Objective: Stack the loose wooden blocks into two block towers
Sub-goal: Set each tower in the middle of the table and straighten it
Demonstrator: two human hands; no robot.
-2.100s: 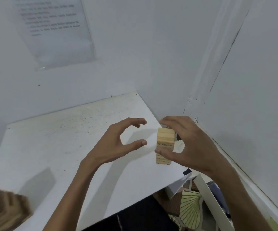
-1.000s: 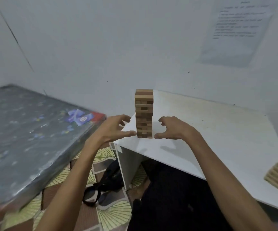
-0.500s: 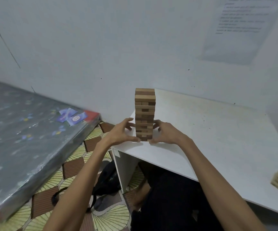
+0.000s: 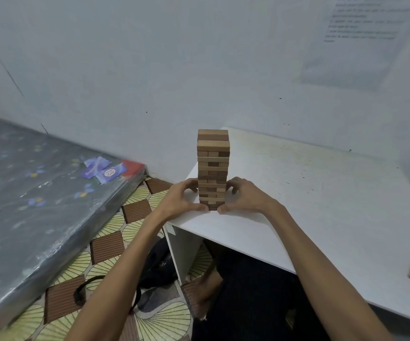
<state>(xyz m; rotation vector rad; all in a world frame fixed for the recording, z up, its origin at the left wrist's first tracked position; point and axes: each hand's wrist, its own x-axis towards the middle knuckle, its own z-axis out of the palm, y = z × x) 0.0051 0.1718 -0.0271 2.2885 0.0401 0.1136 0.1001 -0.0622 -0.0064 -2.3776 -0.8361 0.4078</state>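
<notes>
Plastic-wrapped mattress [image 4: 39,193]: well left of the block tower [image 4: 213,168]. White counter [image 4: 309,193]: bears the tower upright at its near left corner. Left hand [image 4: 181,200], right hand [image 4: 245,196]: each grasps the tower's base, fingers curled against opposite sides, thumbs in front.

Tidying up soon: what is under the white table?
Under the table: the person's legs and a foot on the patterned floor. A black bag lies beside its side panel. The tabletop hides the rest.
</notes>
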